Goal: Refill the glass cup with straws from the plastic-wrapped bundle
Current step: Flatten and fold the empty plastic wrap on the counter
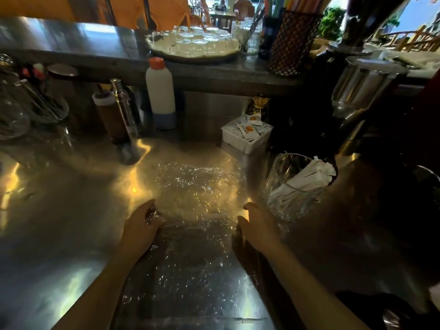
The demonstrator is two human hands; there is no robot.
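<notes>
A clear, crinkled plastic wrap (195, 201) lies spread flat on the steel counter in front of me. My left hand (140, 227) pinches the wrap's left edge. My right hand (256, 225) rests at its right edge, fingers curled down; I cannot tell if it grips the plastic. Just right of that hand stands the glass cup (283, 201), holding a tilted bunch of paper-wrapped straws (307, 179) that lean to the upper right. No loose straws show on the wrap.
A white basket of sachets (245, 136) sits behind the wrap. A white bottle with an orange cap (160, 94), a brown squeeze bottle (109, 117) and a metal bottle (125, 110) stand at the back left. A tray of glasses (192, 44) and a mesh straw holder (292, 41) are on the raised shelf.
</notes>
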